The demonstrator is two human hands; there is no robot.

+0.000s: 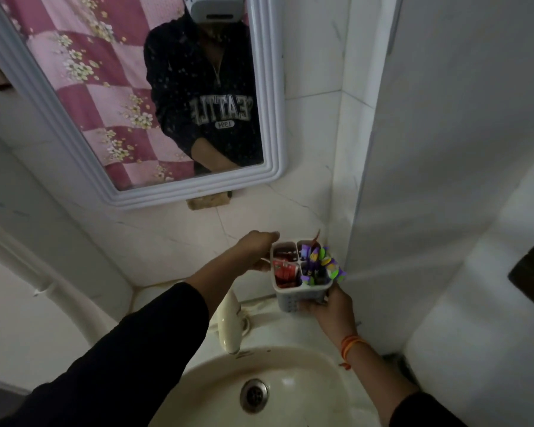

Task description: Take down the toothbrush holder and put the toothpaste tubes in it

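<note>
Grey perforated plastic, the four-compartment toothbrush holder is held upright above the back rim of the cream ceramic sink, close to the white tiled corner. The right hand cups it from below, fingers wrapped against its front wall. The left hand grips its left rim, fingers curled over the edge. Red toothpaste tubes stand in the two left compartments; purple and green toothbrushes fill the right ones. A cream plastic tap rises just left of the holder. A white-framed mirror hangs on the wall above.
</note>
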